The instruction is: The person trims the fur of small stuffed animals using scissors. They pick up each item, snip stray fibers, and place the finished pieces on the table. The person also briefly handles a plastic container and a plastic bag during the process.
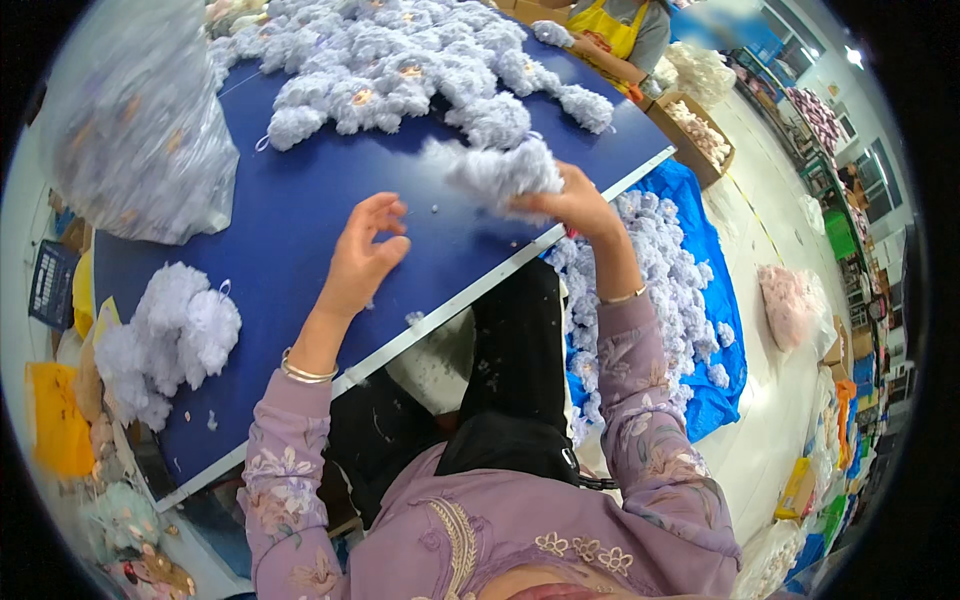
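Note:
Over the right side of the blue table, my right hand is closed around a fluffy pale lavender plush toy. The toy's left end is smeared by motion. To its left my left hand hovers over the table with fingers bent and apart, holding nothing. A large heap of similar plush toys covers the far part of the table, some with orange-yellow patches and small loops. Several more toys are piled at the table's left corner.
A clear plastic bag of plush toys stands at the far left. Beside my right arm, a blue sheet on the floor holds many fluffy pieces. A person in a yellow apron works across the table, near a cardboard box.

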{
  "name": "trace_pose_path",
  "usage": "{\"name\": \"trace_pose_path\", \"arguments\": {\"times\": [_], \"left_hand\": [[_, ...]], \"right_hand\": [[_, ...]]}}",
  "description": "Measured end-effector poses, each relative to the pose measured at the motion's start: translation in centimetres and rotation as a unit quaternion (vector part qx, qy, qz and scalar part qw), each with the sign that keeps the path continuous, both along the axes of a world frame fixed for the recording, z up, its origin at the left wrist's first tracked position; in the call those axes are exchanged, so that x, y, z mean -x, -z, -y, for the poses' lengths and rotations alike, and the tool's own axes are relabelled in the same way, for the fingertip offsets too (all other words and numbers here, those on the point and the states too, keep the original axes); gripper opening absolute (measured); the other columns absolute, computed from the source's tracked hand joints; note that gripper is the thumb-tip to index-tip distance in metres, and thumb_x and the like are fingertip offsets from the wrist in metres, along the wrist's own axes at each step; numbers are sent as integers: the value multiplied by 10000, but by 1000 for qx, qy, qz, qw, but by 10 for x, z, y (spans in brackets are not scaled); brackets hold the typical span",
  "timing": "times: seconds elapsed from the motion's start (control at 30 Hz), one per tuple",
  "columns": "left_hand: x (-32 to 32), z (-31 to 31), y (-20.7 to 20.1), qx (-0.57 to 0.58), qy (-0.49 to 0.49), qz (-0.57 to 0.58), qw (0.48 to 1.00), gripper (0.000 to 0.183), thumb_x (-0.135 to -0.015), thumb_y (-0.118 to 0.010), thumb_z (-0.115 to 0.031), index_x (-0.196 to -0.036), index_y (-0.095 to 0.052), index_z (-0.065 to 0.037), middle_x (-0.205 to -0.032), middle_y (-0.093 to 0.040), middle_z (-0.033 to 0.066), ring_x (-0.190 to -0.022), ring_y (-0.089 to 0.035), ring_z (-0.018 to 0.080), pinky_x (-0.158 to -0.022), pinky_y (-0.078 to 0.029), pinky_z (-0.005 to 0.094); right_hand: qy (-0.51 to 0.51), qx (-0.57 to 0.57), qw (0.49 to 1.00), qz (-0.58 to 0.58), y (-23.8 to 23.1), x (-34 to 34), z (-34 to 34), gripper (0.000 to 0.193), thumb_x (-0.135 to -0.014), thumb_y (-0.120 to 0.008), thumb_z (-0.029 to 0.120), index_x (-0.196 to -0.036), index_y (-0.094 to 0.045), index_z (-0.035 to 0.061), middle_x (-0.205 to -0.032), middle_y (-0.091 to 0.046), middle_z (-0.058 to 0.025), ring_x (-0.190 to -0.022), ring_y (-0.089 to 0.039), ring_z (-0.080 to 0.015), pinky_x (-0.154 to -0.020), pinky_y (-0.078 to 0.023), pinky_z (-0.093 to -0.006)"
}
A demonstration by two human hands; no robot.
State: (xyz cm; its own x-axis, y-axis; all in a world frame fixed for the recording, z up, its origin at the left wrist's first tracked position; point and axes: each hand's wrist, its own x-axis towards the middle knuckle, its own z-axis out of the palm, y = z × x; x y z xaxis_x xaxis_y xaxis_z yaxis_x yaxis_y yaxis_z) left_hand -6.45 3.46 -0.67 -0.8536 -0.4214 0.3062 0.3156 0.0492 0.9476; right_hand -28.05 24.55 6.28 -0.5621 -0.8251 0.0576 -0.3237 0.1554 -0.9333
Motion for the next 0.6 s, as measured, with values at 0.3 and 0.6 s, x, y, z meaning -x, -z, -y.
{"name": "trace_pose_path", "arguments": {"times": [0.3, 0.6], "left_hand": [[-7, -12, -14, -37, 86, 123, 988, 309, -840, -730, -255, -1033, -629, -36, -845, -644, 17, -653, -573, 59, -539, -450, 216], [-2, 2, -13, -201, -57, 3, 978, 338, -891, -666, -233, -1130, -549, -25, -960, -633, 45, -781, -605, 91, -539, -511, 243]], "right_hand": [[2, 10, 982, 186, 12, -73, 63, 329, -778, -711, 336, -932, -645, 54, -757, -589, 6, -571, -460, -55, -461, -306, -216], [-1, 88, 982, 168, 22, -86, 94, 359, -790, -747, 316, -1000, -640, 45, -830, -619, 7, -659, -521, -62, -514, -374, -208]]}}
